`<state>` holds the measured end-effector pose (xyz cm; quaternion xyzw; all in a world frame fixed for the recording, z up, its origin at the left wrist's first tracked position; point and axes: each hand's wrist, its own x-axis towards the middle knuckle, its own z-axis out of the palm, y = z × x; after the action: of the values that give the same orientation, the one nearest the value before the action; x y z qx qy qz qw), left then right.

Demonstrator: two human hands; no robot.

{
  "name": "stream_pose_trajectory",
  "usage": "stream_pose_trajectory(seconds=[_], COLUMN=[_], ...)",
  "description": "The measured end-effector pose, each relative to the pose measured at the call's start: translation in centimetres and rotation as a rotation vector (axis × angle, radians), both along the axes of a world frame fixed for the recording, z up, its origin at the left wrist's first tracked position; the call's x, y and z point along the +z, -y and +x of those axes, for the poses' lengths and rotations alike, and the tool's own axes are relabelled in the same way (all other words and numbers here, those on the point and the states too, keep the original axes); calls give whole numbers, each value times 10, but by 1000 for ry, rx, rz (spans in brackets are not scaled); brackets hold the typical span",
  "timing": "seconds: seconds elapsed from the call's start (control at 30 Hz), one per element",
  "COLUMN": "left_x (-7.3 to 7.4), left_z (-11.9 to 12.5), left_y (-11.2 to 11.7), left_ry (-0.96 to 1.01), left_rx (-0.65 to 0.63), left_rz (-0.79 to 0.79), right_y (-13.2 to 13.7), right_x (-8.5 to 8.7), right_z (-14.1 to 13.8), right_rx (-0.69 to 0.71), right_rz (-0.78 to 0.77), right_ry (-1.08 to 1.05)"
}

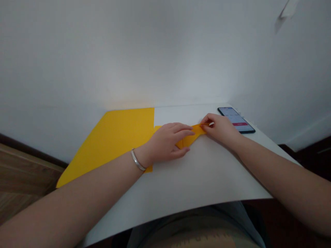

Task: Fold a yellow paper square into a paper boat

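Observation:
A folded piece of orange-yellow paper [192, 135] lies on the white table, narrowing to a point on its right. My left hand [169, 142], with a silver bangle at the wrist, rests over the left part of this paper. Its fingers are stretched out and the thumb stands apart, touching the table near the paper's lower edge. At the right tip, my right hand [216, 127] pinches the paper between thumb and fingers. The paper's left part is hidden under my left hand.
A large yellow sheet [116, 137] covers the left side of the white table [207, 175]. A phone [236, 120] with a lit screen lies at the back right. The wall [165, 55] rises right behind the table, and a wooden panel [23, 172] stands at the left.

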<state>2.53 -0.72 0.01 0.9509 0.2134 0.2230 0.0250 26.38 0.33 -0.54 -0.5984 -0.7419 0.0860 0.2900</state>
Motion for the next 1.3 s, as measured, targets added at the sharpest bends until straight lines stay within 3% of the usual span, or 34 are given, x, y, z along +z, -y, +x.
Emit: stream_pose_trajectory(seconds=[0.37, 0.67, 0.97, 1.13, 1.3], left_x=[-8, -8, -7, -7, -5], left_z=[4, 5, 4, 3, 4], left_y=[-3, -1, -3, -6, -4], left_ry=[-133, -176, -181, -145, -259], left_rx=[74, 153, 169, 186, 173], left_rz=[227, 315, 344, 451, 466], right_y=[6, 7, 9, 9, 9], right_x=[4, 3, 2, 0, -1], right_z=[-8, -9, -13, -13, -13], right_rx=[189, 299, 318, 297, 302], right_rz=[54, 68, -30, -58, -43], right_ry=[96, 86, -146, -228, -239])
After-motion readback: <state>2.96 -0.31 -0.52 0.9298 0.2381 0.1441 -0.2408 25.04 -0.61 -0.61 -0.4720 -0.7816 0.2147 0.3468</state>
